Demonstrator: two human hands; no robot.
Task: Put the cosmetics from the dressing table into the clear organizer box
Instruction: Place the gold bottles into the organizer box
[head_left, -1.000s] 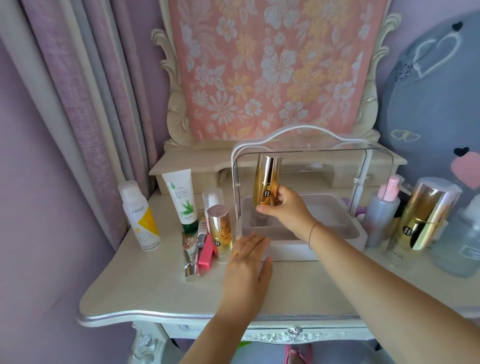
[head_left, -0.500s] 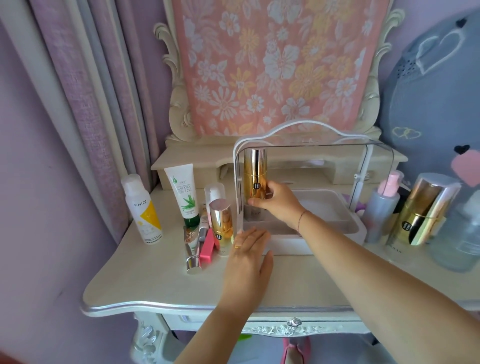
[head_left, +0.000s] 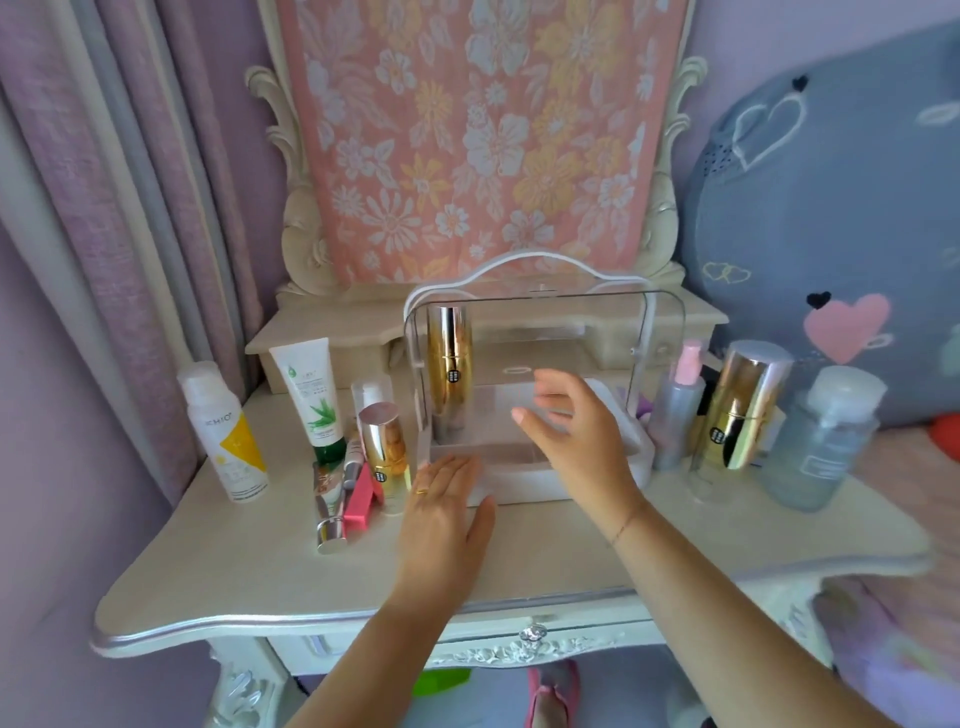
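The clear organizer box (head_left: 524, 470) with a white base and handle stands at the middle of the dressing table (head_left: 519, 561). A tall gold bottle (head_left: 449, 364) stands upright in its left back corner. My right hand (head_left: 574, 436) hovers open in front of the box, apart from the bottle. My left hand (head_left: 441, 512) rests flat and empty on the table by the box's front left corner. Left of the box are a short gold bottle (head_left: 387, 452), a white aloe tube (head_left: 311, 395), a white spray can (head_left: 226, 431), a pink item (head_left: 358, 499) and small tubes.
Right of the box stand a pink-capped pump bottle (head_left: 678, 405), a large gold-capped bottle (head_left: 737, 415) and a grey translucent bottle (head_left: 821, 441). A floral cloth covers the mirror behind. Curtains hang at the left, and a blue cushion lies at the right.
My right hand has let go of the tall gold bottle, which now stands in the box's left back corner, and has drawn back to the right. The left hand stayed put.
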